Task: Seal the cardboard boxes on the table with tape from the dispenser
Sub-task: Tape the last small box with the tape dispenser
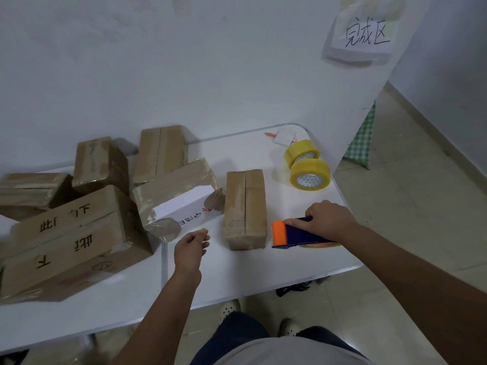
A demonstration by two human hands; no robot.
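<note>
Beside the small box [245,209], the right hand [329,219] grips the tape dispenser [295,233]

- A makeshift packing station is indicated: taped cardboard boxes [79,233] are heaped on a white table [237,272].
- Spare tape rolls [307,164] and a handwritten wall sign [366,32] (zone label) are noted.
</note>
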